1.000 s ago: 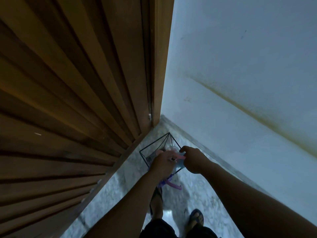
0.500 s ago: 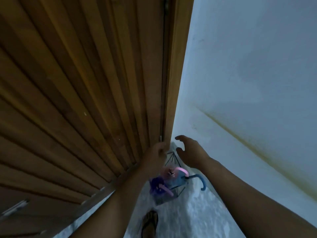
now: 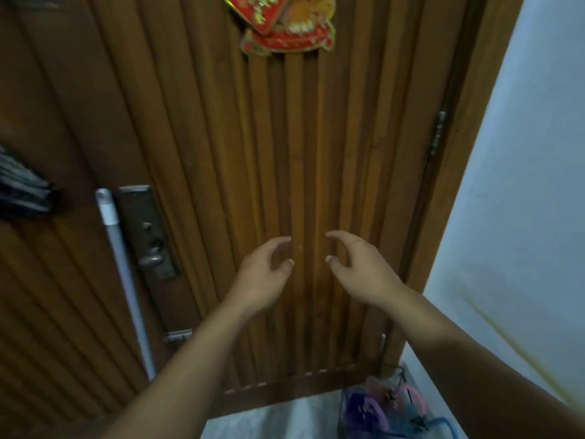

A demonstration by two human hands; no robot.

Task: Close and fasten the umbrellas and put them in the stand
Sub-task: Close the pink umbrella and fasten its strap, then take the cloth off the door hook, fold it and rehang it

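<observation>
Wooden door [image 3: 285,153], umbrellas [image 3: 380,407] below right hand [image 3: 357,267]

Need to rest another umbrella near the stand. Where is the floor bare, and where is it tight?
Bare pale floor shows left of the wire stand, below the door's bottom rail. The corner between door frame and wall is crowded: the stand holds the umbrellas. Both hands, left hand and right hand, hold nothing.
</observation>
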